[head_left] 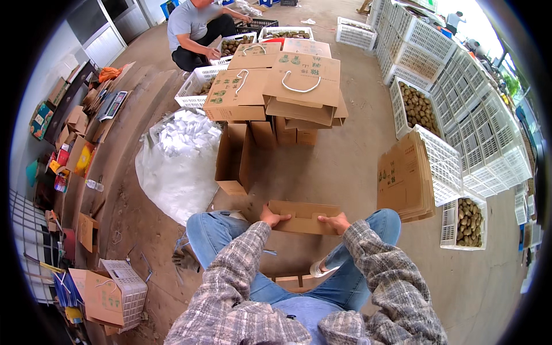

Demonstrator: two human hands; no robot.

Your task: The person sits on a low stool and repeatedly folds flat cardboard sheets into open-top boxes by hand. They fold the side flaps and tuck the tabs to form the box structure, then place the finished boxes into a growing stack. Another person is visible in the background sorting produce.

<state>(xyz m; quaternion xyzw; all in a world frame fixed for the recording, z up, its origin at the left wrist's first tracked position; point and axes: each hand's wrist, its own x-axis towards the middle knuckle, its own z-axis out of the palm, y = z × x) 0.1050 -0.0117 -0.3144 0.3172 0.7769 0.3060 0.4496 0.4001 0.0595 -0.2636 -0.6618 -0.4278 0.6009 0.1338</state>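
Between my knees I hold a brown cardboard box (305,209) by its two ends. My left hand (272,217) grips the left end, the thumb lying along the near face. At the right end my right hand (336,222) does the same, its thumb pointing inward. The fingers behind the cardboard are hidden. Just beyond and to the left stands an open, hollow carton (233,155). Past it rises a stack of printed cartons (303,77) with white rope handles.
A large white bag (172,172) of white packing pieces lies left. Flattened cartons (402,178) lean on white crates (440,167) at right, near a crate of brown produce (470,223). Another person (195,31) crouches by crates at far left. A glove (185,260) lies on the floor.
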